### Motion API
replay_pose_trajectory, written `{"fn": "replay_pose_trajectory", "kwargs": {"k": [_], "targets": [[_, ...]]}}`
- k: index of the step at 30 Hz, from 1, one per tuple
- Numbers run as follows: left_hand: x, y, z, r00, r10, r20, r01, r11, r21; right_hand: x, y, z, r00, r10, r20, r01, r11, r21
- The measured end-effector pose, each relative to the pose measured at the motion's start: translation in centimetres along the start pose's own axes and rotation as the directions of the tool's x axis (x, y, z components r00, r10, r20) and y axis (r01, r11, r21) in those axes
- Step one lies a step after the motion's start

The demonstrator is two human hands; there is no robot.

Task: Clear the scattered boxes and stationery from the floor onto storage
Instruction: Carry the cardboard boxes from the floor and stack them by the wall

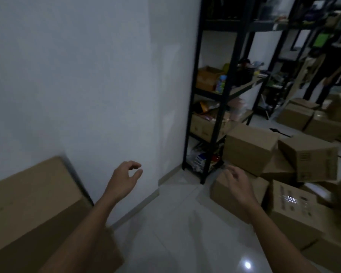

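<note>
My left hand (124, 179) is out in front of me with nothing in it, fingers loosely curled, thumb and forefinger apart. It hangs in the air in front of the white wall (77, 75). My right hand (238, 186) is also bare and relaxed, fingers hanging down and spread a little, holding nothing. It hovers over a small cardboard box (222, 191) on the floor; I cannot tell whether the fingertips touch it.

Just beyond that box more cardboard boxes lie in a loose heap on the pale tiled floor (177, 233). One closed box (248, 148) sits right beside the foot of the rack, a tilted box (311, 160) with dark print leans against it, and a box with printed labels (291, 211) stands beside my right forearm. Further back on the right another cluster of boxes (303, 117) sits on the floor, blurred.

The black metal rack (220, 107) stands against the wall corner, its shelves crowded with small cartons, packets and colourful items too blurred to name. A second dark rack (280, 46) stands behind it.

At lower left a large cardboard box (34, 203) leans against the wall, close to my left forearm. A bright light glare shows on the tiles near the bottom edge.
</note>
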State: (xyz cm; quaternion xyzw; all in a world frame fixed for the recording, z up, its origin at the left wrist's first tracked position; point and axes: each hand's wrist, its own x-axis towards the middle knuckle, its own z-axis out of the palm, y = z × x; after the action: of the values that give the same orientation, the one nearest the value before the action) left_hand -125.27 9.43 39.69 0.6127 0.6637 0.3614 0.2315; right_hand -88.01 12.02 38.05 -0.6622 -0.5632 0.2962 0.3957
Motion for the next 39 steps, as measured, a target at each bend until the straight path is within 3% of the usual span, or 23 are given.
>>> {"fn": "replay_pose_trajectory", "kwargs": {"k": [11,19,26,32,39], "targets": [[14.9,8.2,16.4,0.992,0.041,0.121,-0.029,0.995,-0.098,15.0,6.6,-10.0,0.993,0.107,-0.048,-0.112,0.989,-0.097],[23.2,14.0,25.8,0.967,0.087,0.239,-0.059,0.990,-0.126,23.9,11.9,-14.8,0.968,0.235,-0.086,-0.238,0.971,-0.027],[28.5,16.4,34.8,0.968,0.009,0.252,0.020,0.994,-0.111,32.5,18.8,-16.4,0.950,0.307,-0.051,-0.305,0.951,0.053],[33.9,19.8,46.7,0.952,-0.114,0.284,0.149,0.983,-0.105,43.5,28.3,-20.2,0.925,0.378,0.022,-0.379,0.924,0.057],[40.9,24.8,61.4,0.881,-0.284,0.378,0.328,0.943,-0.058,57.5,38.0,-25.6,0.848,0.516,0.119,-0.524,0.851,0.041]]}}
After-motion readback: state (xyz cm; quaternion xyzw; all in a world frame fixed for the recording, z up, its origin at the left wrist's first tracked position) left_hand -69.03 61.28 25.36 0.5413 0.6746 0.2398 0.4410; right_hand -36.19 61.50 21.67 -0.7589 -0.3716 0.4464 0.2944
